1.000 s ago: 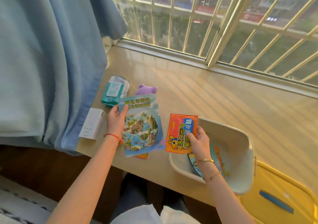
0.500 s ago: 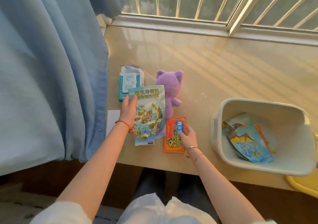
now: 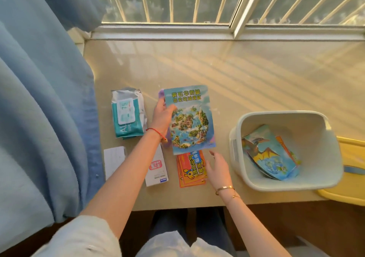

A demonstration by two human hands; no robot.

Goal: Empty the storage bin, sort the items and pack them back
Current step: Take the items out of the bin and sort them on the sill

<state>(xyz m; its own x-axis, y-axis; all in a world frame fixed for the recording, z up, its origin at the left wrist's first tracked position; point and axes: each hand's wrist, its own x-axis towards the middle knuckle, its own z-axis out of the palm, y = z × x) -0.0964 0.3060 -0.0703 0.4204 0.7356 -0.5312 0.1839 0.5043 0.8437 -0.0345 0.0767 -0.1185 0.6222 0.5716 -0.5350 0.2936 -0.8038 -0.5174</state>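
Two white boxes (image 3: 156, 167) beside wipes pack (image 3: 128, 114)

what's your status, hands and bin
Left hand grips map booklet. Right hand open beside orange packets. Bin not yet empty, dinosaur leaflets inside. Nothing in the way.

On the sill counter (image 3: 246, 75), the wet-wipes pack (image 3: 128, 114) lies leftmost. Right of it is the map booklet (image 3: 190, 118), overlapping the card packets (image 3: 191, 167) nearer the person. The medicine box (image 3: 157, 167) lies left of the packets. The storage bin (image 3: 237, 138) sits far right, with dinosaur booklets (image 3: 270, 154) inside.
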